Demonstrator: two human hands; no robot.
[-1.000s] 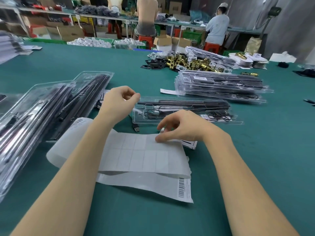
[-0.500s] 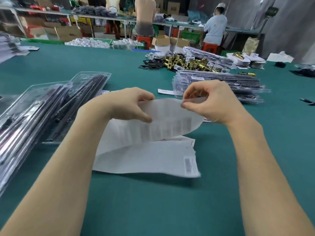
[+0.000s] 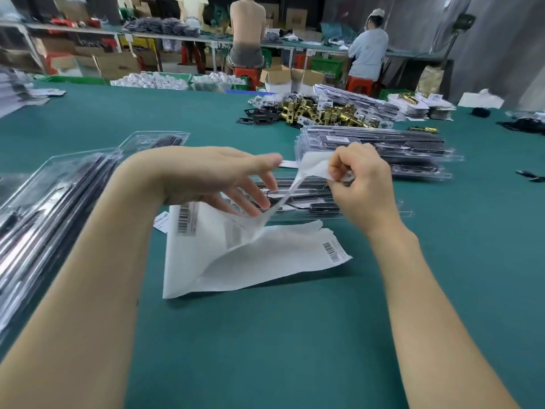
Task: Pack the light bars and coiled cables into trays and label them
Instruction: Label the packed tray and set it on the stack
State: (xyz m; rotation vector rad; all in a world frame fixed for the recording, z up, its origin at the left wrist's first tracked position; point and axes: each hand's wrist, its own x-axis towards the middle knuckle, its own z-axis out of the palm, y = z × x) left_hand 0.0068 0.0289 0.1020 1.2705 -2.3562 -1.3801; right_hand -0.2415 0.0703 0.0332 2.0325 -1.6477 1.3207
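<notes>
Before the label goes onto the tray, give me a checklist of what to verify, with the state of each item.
1. Right hand pinches the label sheet: ok.
2. Left hand free, fingers spread: ok.
3. A single label peeled off: cannot tell, blurred.
4. Tray lies flat behind the sheet: ok.
5. Tray top clear for the label: not ok, the lifted sheet and hands hang in front of it.
6. Tray holds bar and cable: ok, dark parts show inside.
</notes>
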